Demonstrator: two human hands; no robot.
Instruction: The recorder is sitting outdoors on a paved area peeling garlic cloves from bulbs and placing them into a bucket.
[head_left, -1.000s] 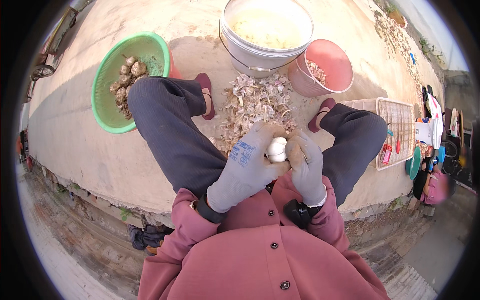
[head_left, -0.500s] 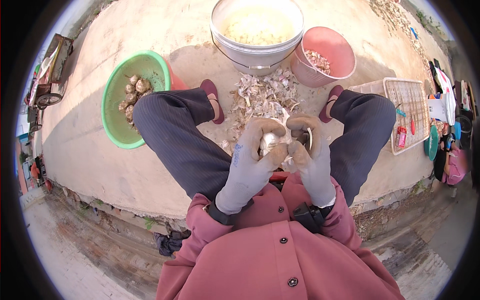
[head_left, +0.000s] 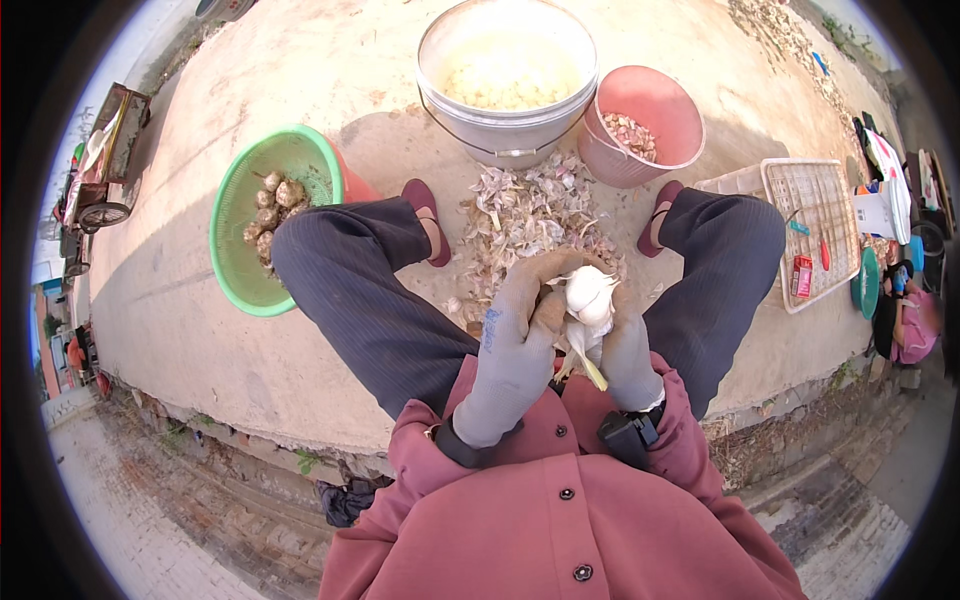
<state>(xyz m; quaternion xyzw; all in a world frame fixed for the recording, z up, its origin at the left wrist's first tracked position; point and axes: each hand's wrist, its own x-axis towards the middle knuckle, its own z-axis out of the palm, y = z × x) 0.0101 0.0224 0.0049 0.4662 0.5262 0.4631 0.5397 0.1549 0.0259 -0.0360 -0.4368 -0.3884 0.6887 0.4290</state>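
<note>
Both of my hands wear grey gloves and meet in front of my chest, between my knees. My left hand [head_left: 515,335] and my right hand [head_left: 625,350] both grip a white garlic bulb [head_left: 587,292], whose stalk points down toward my pink jacket. Below the hands, a heap of papery garlic skins [head_left: 530,215] lies on the concrete between my feet.
A green basin [head_left: 240,255] with unpeeled bulbs sits at my left knee. A white bucket [head_left: 505,140] of peeled cloves and a pink bucket [head_left: 650,135] with cloves stand ahead. A white crate [head_left: 815,225] with small items is to the right; another person sits at the far right edge.
My hands stay together on the bulb; it now shows whiter and more exposed between the gloves. The view has tilted slightly downward.
</note>
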